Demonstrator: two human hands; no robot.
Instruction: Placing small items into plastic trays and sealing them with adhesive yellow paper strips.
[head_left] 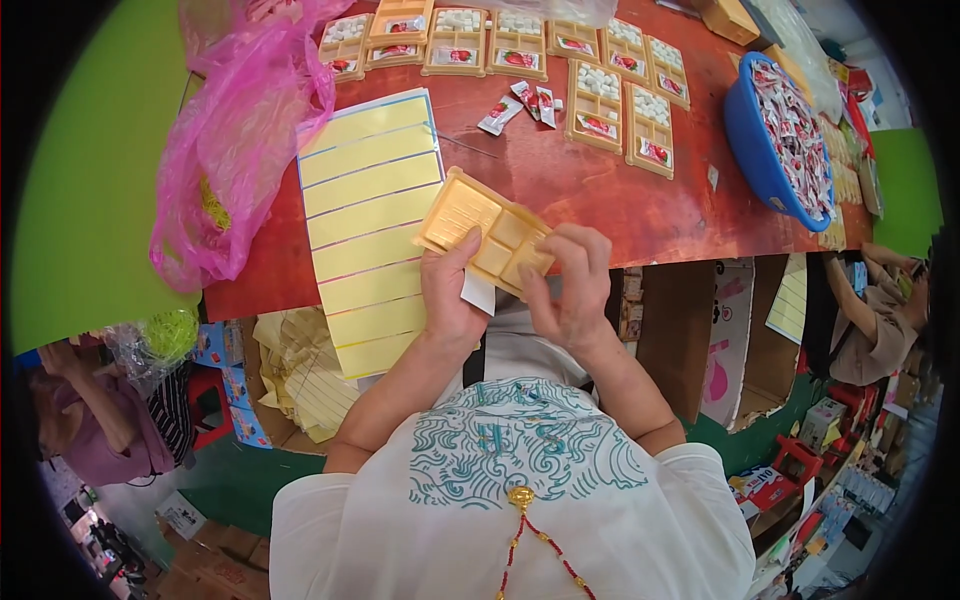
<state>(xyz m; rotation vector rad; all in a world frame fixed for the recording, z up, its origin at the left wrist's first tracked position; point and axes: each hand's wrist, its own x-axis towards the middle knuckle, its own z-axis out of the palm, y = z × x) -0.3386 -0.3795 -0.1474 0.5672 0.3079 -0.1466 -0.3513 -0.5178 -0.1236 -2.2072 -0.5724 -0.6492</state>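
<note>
My left hand (452, 300) grips a shallow beige plastic tray (470, 212) divided into compartments, its thumb lying over the near edge. The tray is tilted above the table's front edge, and I see nothing in its compartments. At the tray's right end, the curled fingers and thumb of my right hand (575, 285) close around the corner. A small white piece (479, 293) shows under the tray beside my left hand. Just left of the tray lies a long yellow sheet (365, 225) with coloured stripes, hanging over the table edge.
Filled beige trays (598, 100) with white pieces and red-and-white sachets stand at the back. Loose sachets (500, 115) lie nearer. A blue basin (750, 140) of sachets sits right, a pink plastic bag (235, 140) left. Below are cardboard boxes (685, 320); other people sit on both sides.
</note>
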